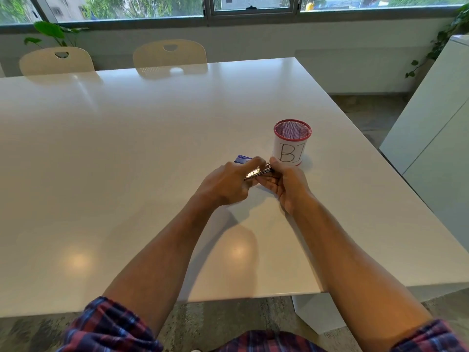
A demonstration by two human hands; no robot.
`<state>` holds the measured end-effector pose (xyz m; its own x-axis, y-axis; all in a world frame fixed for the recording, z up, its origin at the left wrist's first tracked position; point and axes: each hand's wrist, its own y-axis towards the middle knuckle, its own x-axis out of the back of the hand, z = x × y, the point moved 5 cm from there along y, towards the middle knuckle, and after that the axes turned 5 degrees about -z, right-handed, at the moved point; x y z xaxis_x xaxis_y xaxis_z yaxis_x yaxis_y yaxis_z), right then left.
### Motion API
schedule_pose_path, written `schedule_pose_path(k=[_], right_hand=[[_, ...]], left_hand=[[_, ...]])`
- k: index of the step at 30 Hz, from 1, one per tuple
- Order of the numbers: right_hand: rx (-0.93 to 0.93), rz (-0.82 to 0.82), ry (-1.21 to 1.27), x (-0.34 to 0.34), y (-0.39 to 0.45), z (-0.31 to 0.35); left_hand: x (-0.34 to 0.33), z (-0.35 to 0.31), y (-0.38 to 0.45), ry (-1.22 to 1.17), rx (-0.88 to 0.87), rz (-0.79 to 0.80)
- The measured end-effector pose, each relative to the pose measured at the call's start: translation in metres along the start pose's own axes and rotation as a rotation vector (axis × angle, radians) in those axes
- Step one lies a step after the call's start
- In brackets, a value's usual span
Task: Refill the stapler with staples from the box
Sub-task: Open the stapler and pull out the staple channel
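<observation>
Both hands, left (pixel 225 184) and right (pixel 286 184), grip the stapler (pixel 257 172) between staple box (pixel 242 159) and mesh cup (pixel 291 142).

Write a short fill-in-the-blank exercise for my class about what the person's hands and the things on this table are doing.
1. Both hands, left hand and right hand, hold a small metal ____.
2. The blue staple box lies on the ____ table.
3. The mesh cup has a ____ rim.
4. The cup stands to the ____ of the box.

Missing words: stapler; white; red; right
</observation>
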<state>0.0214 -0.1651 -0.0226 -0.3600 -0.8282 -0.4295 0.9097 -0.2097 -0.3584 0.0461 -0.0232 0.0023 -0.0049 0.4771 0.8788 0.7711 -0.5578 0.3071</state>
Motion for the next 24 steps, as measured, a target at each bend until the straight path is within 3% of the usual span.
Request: schedule_pose_path(k=[7, 18, 24], right_hand=[[0.046, -0.003, -0.058, -0.002, -0.0015, -0.0049], [0.044, -0.006, -0.027, -0.0014, -0.0059, -0.0043], [0.05, 0.001, -0.013, -0.0019, -0.009, -0.0029]], left_hand=[[-0.0013, -0.0062, 0.0017, 0.164, -0.078, -0.083], [-0.0001, -0.0059, 0.0078, 0.037, -0.046, -0.131], [0.0033, -0.0073, 0.008, -0.024, -0.055, -0.077]])
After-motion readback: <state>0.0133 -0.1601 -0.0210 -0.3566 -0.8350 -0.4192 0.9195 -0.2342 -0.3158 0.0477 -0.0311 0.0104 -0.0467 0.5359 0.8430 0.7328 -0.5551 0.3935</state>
